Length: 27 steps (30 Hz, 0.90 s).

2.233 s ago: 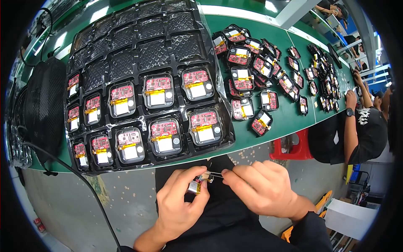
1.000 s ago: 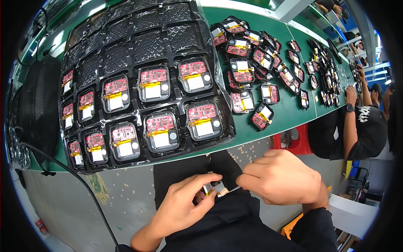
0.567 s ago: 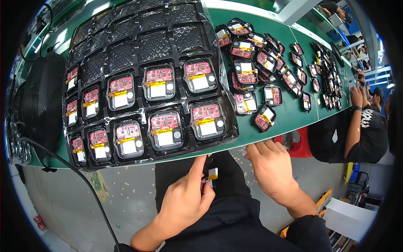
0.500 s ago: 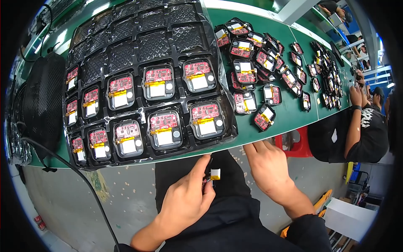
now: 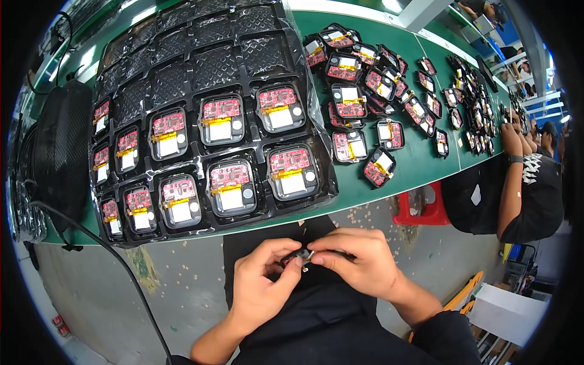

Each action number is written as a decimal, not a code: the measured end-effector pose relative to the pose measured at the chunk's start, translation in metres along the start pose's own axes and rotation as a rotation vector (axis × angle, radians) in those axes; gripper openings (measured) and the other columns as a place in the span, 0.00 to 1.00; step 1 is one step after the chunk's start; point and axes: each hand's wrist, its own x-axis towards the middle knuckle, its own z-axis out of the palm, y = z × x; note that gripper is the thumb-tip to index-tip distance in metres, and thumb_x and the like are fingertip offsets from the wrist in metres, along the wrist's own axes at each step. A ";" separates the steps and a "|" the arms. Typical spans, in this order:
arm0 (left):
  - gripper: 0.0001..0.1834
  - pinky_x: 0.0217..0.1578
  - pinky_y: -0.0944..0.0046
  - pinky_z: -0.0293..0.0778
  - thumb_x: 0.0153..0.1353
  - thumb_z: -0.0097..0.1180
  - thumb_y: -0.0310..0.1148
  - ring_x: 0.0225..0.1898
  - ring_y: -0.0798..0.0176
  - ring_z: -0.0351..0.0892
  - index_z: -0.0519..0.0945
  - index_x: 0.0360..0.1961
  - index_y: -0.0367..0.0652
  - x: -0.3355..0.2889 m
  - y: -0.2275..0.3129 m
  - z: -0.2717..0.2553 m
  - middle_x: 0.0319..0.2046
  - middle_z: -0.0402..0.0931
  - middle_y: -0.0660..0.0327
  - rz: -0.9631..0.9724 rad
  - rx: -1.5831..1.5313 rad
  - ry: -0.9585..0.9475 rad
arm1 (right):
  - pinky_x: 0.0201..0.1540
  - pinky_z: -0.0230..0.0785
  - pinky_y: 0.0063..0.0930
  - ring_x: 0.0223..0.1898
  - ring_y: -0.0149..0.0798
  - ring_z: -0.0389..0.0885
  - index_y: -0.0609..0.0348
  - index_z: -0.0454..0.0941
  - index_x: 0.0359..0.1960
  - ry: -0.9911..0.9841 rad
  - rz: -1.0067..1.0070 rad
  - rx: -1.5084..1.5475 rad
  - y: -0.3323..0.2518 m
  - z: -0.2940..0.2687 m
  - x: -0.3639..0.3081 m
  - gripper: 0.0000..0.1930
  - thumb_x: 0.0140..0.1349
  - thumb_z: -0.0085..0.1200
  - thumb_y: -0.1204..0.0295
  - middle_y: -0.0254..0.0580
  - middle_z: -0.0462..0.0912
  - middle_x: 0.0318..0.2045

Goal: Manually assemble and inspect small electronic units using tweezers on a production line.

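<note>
Over the dark lap [image 5: 331, 313], the small device [image 5: 292, 257] sits between both hands, left hand [image 5: 261, 277] curled and gripping its left side, right hand [image 5: 364, 258] pinched at its right edge, long axis unclear.

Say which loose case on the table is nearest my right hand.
The slanted case at the front of the pile beside the black tray. Of the loose ones, it sits lowest in view; the rest lie farther from your right hand.

Black mesh bag [image 5: 61, 152] far left, there's a red stool [image 5: 436, 210], co-worker [image 5: 535, 207] to its right, white box [image 5: 506, 315] lower right
</note>
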 end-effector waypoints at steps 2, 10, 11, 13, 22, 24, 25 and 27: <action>0.13 0.36 0.68 0.85 0.66 0.61 0.17 0.41 0.68 0.85 0.78 0.51 0.31 0.002 0.001 0.002 0.42 0.84 0.55 -0.036 -0.070 0.031 | 0.33 0.76 0.35 0.30 0.45 0.84 0.62 0.86 0.43 0.016 0.009 0.005 -0.001 0.005 -0.002 0.08 0.64 0.66 0.73 0.45 0.85 0.34; 0.10 0.42 0.64 0.88 0.67 0.59 0.16 0.43 0.64 0.87 0.77 0.49 0.29 0.002 0.002 0.006 0.42 0.85 0.51 -0.068 -0.119 0.049 | 0.32 0.74 0.32 0.29 0.41 0.82 0.62 0.86 0.43 0.081 0.053 0.023 0.001 0.019 -0.006 0.09 0.62 0.67 0.74 0.44 0.86 0.34; 0.10 0.42 0.64 0.88 0.67 0.59 0.16 0.43 0.64 0.87 0.77 0.49 0.29 0.002 0.001 0.006 0.42 0.85 0.51 -0.066 -0.122 0.049 | 0.32 0.74 0.32 0.29 0.40 0.82 0.62 0.86 0.43 0.089 0.056 0.023 0.001 0.019 -0.005 0.09 0.62 0.67 0.74 0.43 0.86 0.34; 0.11 0.44 0.63 0.88 0.68 0.58 0.16 0.42 0.64 0.87 0.77 0.50 0.28 0.001 -0.002 0.005 0.42 0.85 0.51 -0.056 -0.120 0.066 | 0.32 0.74 0.32 0.28 0.39 0.81 0.62 0.86 0.43 0.106 0.063 0.022 0.001 0.019 -0.004 0.09 0.62 0.68 0.74 0.43 0.86 0.34; 0.15 0.50 0.63 0.85 0.70 0.56 0.17 0.46 0.64 0.86 0.76 0.57 0.28 0.002 -0.003 0.006 0.50 0.84 0.48 -0.073 -0.181 0.066 | 0.31 0.72 0.29 0.27 0.35 0.79 0.63 0.86 0.43 0.170 0.103 0.043 0.004 0.027 -0.001 0.10 0.60 0.69 0.74 0.42 0.86 0.34; 0.15 0.50 0.63 0.84 0.70 0.56 0.17 0.47 0.64 0.86 0.76 0.57 0.29 0.001 0.001 0.009 0.51 0.84 0.48 -0.071 -0.147 0.070 | 0.31 0.71 0.29 0.27 0.34 0.78 0.63 0.86 0.43 0.180 0.111 0.052 0.005 0.029 0.001 0.10 0.60 0.69 0.74 0.41 0.86 0.34; 0.16 0.51 0.64 0.83 0.70 0.56 0.17 0.48 0.64 0.85 0.76 0.57 0.29 0.001 0.002 0.010 0.52 0.83 0.48 -0.067 -0.114 0.071 | 0.30 0.71 0.29 0.27 0.34 0.78 0.63 0.86 0.43 0.185 0.115 0.056 0.005 0.030 0.001 0.11 0.60 0.70 0.75 0.41 0.86 0.34; 0.16 0.51 0.65 0.82 0.70 0.56 0.17 0.49 0.63 0.85 0.76 0.58 0.29 0.001 -0.001 0.010 0.54 0.83 0.47 -0.067 -0.119 0.068 | 0.30 0.71 0.28 0.27 0.33 0.78 0.63 0.86 0.43 0.197 0.121 0.063 0.002 0.027 0.002 0.11 0.59 0.70 0.75 0.41 0.86 0.34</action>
